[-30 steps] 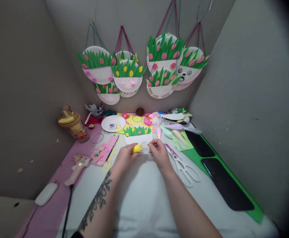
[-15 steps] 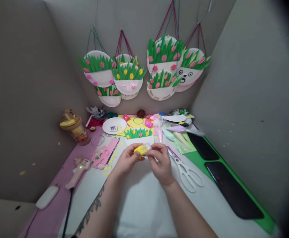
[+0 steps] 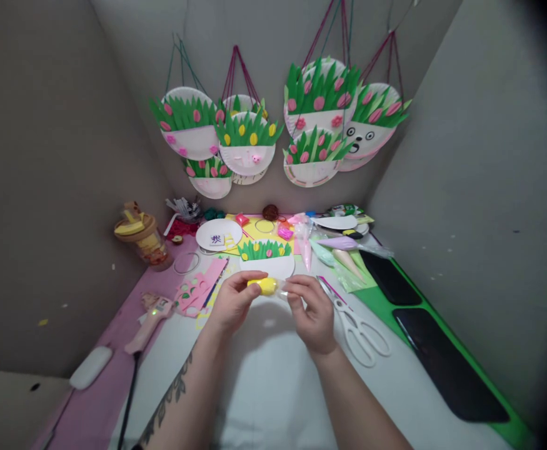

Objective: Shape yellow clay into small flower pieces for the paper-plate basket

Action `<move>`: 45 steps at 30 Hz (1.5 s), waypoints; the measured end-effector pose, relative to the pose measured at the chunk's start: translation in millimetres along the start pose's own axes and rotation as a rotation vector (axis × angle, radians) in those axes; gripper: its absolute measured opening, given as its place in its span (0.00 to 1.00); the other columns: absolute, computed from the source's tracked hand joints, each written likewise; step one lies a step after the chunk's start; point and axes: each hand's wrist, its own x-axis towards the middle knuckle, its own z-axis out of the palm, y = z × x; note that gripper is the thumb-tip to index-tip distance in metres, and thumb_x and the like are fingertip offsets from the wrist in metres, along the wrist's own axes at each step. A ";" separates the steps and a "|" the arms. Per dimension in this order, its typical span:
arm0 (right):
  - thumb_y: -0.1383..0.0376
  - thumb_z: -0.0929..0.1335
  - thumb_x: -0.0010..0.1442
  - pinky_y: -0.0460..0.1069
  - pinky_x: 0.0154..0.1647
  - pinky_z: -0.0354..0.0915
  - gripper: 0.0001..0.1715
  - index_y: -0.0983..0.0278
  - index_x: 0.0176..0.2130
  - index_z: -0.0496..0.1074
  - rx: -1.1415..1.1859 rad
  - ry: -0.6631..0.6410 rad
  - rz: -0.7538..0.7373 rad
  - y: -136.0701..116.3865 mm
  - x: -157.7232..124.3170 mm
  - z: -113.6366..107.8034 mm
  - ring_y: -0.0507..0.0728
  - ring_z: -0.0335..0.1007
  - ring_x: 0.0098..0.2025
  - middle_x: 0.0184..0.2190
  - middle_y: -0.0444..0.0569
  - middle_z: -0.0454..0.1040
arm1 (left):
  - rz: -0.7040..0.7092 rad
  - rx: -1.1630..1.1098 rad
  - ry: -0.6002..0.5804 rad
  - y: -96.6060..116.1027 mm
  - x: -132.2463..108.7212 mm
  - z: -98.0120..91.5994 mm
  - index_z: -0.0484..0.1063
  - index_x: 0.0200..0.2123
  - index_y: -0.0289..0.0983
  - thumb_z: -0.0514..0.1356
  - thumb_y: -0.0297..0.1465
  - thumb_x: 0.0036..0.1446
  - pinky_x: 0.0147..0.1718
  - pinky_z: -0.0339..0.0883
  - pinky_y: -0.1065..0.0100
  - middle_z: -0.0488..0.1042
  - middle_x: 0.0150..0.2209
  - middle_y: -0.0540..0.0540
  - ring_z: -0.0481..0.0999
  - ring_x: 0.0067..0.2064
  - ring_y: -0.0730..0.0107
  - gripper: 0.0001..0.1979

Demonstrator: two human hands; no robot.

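Observation:
Between my hands, above the white table covering, is a small bright yellow packet [image 3: 267, 287] with a clear plastic end. My left hand [image 3: 234, 302] pinches its yellow part between thumb and fingers. The fingers of my right hand [image 3: 312, 314] grip the clear plastic end on the other side. Just beyond them lies a half paper plate [image 3: 267, 267] with green paper grass and yellow and pink flowers stuck along its upper edge.
White scissors [image 3: 360, 334] lie right of my right hand. A pink glue gun [image 3: 150, 324], pink paper scraps [image 3: 202, 287] and a lidded cup [image 3: 144, 240] stand left. Piping bags [image 3: 336, 244] and dark trays [image 3: 451, 362] are right. Decorated plates [image 3: 247, 153] hang on the wall.
The yellow packet has turned to lie more level, with its plastic end pulled straighter to the right. My right hand has shifted slightly right. The view has tilted a little.

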 end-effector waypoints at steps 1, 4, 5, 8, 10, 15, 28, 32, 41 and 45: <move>0.69 0.63 0.60 0.55 0.43 0.69 0.11 0.59 0.36 0.75 0.010 0.002 0.034 0.8 0.2 0.1 0.58 0.71 0.41 0.37 0.51 0.73 | 0.023 0.043 0.011 -0.3 0.5 -2.0 0.78 0.34 0.36 0.71 0.35 0.39 0.37 0.68 0.69 0.78 0.36 0.45 0.74 0.35 0.70 0.16; 0.65 0.65 0.60 0.54 0.42 0.70 0.10 0.60 0.35 0.76 0.062 -0.015 0.177 3.8 0.7 1.3 0.58 0.72 0.43 0.39 0.52 0.74 | 0.061 0.190 0.027 0.1 0.8 -7.1 0.79 0.34 0.36 0.69 0.33 0.42 0.38 0.69 0.66 0.78 0.38 0.43 0.75 0.38 0.66 0.13; 0.64 0.66 0.59 0.52 0.38 0.71 0.09 0.60 0.34 0.77 0.095 -0.040 0.238 5.0 1.0 1.8 0.58 0.72 0.43 0.41 0.52 0.74 | 0.069 0.229 0.031 0.9 0.5 -8.1 0.79 0.34 0.36 0.69 0.33 0.42 0.39 0.70 0.65 0.78 0.39 0.43 0.76 0.39 0.65 0.13; 0.59 0.70 0.55 0.47 0.26 0.71 0.09 0.61 0.35 0.78 0.218 -0.137 0.408 9.1 2.3 3.2 0.58 0.73 0.41 0.47 0.53 0.73 | 0.092 0.289 0.041 4.6 -0.5 -9.1 0.78 0.33 0.36 0.69 0.34 0.43 0.39 0.71 0.63 0.78 0.39 0.42 0.76 0.40 0.62 0.12; 0.58 0.71 0.52 0.46 0.23 0.71 0.11 0.61 0.35 0.78 0.268 -0.176 0.467 11.4 3.1 4.2 0.57 0.73 0.39 0.49 0.53 0.72 | 0.111 0.315 0.034 6.9 -0.9 -8.8 0.78 0.32 0.36 0.69 0.33 0.43 0.40 0.70 0.63 0.78 0.39 0.42 0.76 0.41 0.62 0.11; 0.59 0.72 0.51 0.45 0.21 0.70 0.12 0.61 0.36 0.78 0.267 -0.200 0.505 14.6 2.3 6.7 0.56 0.73 0.37 0.51 0.54 0.71 | 0.133 0.374 0.023 10.6 -1.1 -6.8 0.77 0.33 0.35 0.67 0.34 0.45 0.41 0.69 0.65 0.77 0.38 0.43 0.75 0.41 0.64 0.11; 0.66 0.65 0.58 0.48 0.33 0.66 0.08 0.61 0.28 0.71 0.053 -0.035 0.218 7.2 3.2 7.2 0.55 0.68 0.38 0.34 0.49 0.69 | -0.031 0.465 -0.112 4.1 6.5 -12.2 0.72 0.44 0.36 0.64 0.39 0.49 0.32 0.67 0.70 0.74 0.40 0.45 0.72 0.36 0.69 0.20; 0.68 0.65 0.58 0.48 0.35 0.65 0.07 0.61 0.29 0.70 0.065 -0.070 0.225 10.7 3.5 6.6 0.54 0.66 0.38 0.35 0.48 0.65 | -0.044 0.473 -0.139 2.1 9.7 -17.9 0.73 0.44 0.36 0.64 0.39 0.49 0.36 0.67 0.69 0.74 0.40 0.44 0.72 0.37 0.68 0.20; 0.68 0.63 0.60 0.52 0.45 0.64 0.08 0.61 0.32 0.71 0.019 -0.192 0.032 11.7 4.0 -0.5 0.56 0.65 0.42 0.38 0.49 0.63 | -0.226 0.251 -0.183 -3.8 6.8 -15.9 0.75 0.46 0.36 0.62 0.45 0.50 0.32 0.65 0.70 0.77 0.39 0.42 0.72 0.36 0.69 0.24; 0.67 0.66 0.57 0.53 0.45 0.65 0.05 0.61 0.36 0.72 0.016 -0.195 0.036 7.8 2.5 0.7 0.57 0.65 0.44 0.40 0.50 0.64 | -0.157 0.258 -0.156 -8.0 10.4 -18.6 0.77 0.43 0.35 0.65 0.41 0.49 0.35 0.63 0.70 0.77 0.36 0.44 0.72 0.33 0.71 0.20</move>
